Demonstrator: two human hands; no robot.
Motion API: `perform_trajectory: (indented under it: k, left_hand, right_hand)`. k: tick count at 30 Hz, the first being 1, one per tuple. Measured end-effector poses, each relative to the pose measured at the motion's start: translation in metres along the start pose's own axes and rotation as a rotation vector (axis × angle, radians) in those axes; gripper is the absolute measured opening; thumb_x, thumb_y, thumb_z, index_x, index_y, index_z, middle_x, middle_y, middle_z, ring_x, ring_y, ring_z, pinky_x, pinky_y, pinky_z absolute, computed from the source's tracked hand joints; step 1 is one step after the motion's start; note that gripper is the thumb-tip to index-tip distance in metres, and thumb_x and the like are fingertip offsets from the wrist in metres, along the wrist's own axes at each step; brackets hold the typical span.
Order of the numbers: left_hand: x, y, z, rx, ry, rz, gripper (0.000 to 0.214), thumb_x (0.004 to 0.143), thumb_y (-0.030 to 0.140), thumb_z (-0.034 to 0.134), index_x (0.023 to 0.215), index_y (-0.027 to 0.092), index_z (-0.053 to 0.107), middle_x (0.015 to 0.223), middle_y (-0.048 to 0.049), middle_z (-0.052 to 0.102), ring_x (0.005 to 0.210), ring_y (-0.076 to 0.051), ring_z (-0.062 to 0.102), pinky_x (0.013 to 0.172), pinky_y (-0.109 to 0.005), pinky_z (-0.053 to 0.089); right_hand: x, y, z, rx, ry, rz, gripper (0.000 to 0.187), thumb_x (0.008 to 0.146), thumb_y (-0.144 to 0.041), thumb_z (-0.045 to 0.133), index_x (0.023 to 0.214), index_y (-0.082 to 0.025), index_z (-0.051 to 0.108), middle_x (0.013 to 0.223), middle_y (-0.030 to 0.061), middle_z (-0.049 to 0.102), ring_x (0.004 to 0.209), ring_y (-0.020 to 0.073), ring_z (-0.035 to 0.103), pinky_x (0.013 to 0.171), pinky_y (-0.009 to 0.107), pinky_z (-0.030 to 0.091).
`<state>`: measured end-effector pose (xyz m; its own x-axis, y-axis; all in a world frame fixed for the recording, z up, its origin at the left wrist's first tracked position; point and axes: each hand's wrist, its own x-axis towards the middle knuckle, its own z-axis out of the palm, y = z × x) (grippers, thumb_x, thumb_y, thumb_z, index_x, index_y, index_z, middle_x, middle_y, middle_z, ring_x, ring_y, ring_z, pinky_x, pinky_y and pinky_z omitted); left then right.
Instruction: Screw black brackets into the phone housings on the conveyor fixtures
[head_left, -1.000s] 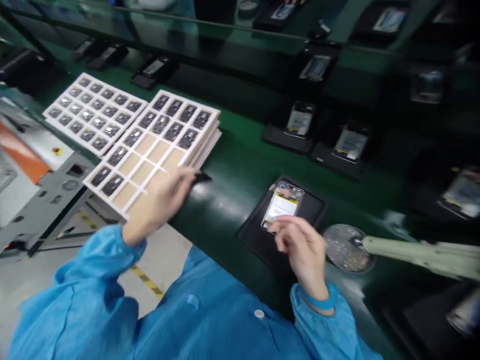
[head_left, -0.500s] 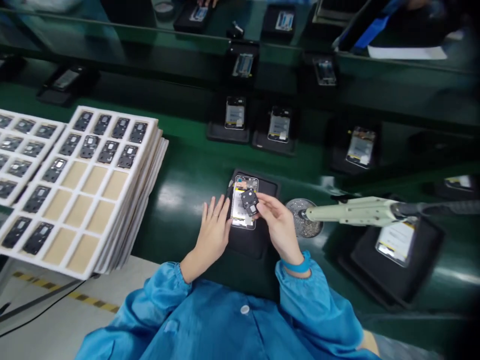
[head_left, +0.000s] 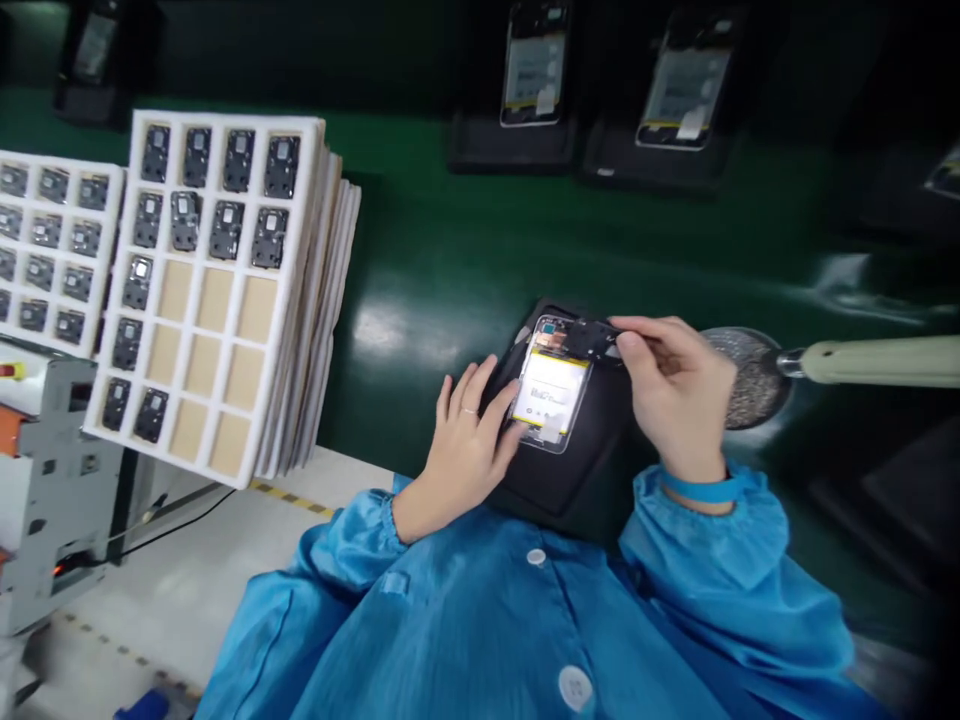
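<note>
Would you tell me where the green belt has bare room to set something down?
Bare belt lies between the tray stack and the phone fixture, below the far fixtures. It is crowded around the left hand, right hand and screw dish.

A dark green belt [head_left: 450, 260] runs across the view, glossy, with a soft glare patch near its front edge. Two black holders [head_left: 517, 150] with open phones sit on its far side, and another stands at the far left. White trays [head_left: 202, 290] stacked at the left overhang a grey machine [head_left: 52, 520]. The floor [head_left: 187, 590] below is pale grey with yellow-black tape [head_left: 292, 498] and a cable
</note>
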<state>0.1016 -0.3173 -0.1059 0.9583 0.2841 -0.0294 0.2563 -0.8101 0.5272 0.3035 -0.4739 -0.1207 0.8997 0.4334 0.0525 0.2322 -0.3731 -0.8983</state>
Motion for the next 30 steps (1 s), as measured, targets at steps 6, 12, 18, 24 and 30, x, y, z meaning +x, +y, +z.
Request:
perform_trajectory:
  k: [6, 12, 18, 24, 30]
  left_hand:
    - [0.020, 0.014, 0.006, 0.065, 0.025, 0.024, 0.064, 0.111, 0.055, 0.053, 0.162, 0.016, 0.047, 0.176, -0.0263, 0.041, 0.167, -0.043, 0.036, 0.131, -0.079, 0.029]
    - [0.030, 0.021, 0.000, 0.067, 0.049, 0.019, 0.044, 0.110, 0.047, 0.057, 0.145, 0.021, 0.061, 0.175, -0.0193, 0.044, 0.167, -0.039, 0.036, 0.135, -0.072, 0.027]
    - [0.038, 0.023, 0.005, 0.091, -0.020, 0.034, 0.051, 0.110, 0.051, 0.055, 0.152, 0.023, 0.059, 0.177, -0.0189, 0.042, 0.167, -0.041, 0.034, 0.134, -0.074, 0.024]
    - [0.038, 0.018, 0.005, 0.046, 0.043, 0.077, 0.048, 0.112, 0.046, 0.052, 0.152, 0.022, 0.060, 0.172, -0.0189, 0.048, 0.166, -0.038, 0.038, 0.135, -0.069, 0.023]
    - [0.034, 0.013, -0.002, -0.011, 0.117, 0.122, 0.028, 0.111, 0.038, 0.054, 0.128, 0.025, 0.071, 0.158, -0.0142, 0.063, 0.159, -0.030, 0.049, 0.135, -0.058, 0.029]
  right_hand:
    - [0.000, 0.004, 0.006, 0.016, -0.005, 0.025, 0.029, 0.099, -0.043, 0.074, 0.114, -0.020, 0.081, 0.110, 0.0088, 0.079, 0.094, 0.0159, 0.076, 0.083, 0.028, 0.062]
    - [0.006, -0.013, 0.008, -0.112, -0.087, -0.094, 0.018, 0.098, -0.034, 0.073, 0.106, -0.023, 0.085, 0.103, 0.0048, 0.080, 0.083, 0.0126, 0.070, 0.076, 0.028, 0.054]
    - [0.009, -0.012, 0.014, -0.268, -0.030, -0.291, 0.018, 0.102, -0.027, 0.069, 0.106, -0.018, 0.083, 0.097, 0.0049, 0.079, 0.080, 0.0119, 0.064, 0.074, 0.027, 0.049]
    - [0.007, -0.012, 0.011, -0.173, -0.044, -0.209, 0.016, 0.100, -0.028, 0.072, 0.107, -0.019, 0.084, 0.101, 0.0053, 0.080, 0.080, 0.0114, 0.070, 0.073, 0.026, 0.052]
    - [0.006, -0.014, 0.008, -0.171, -0.200, -0.214, 0.017, 0.102, -0.032, 0.069, 0.107, -0.023, 0.083, 0.109, 0.0044, 0.081, 0.093, 0.0160, 0.075, 0.080, 0.030, 0.056]
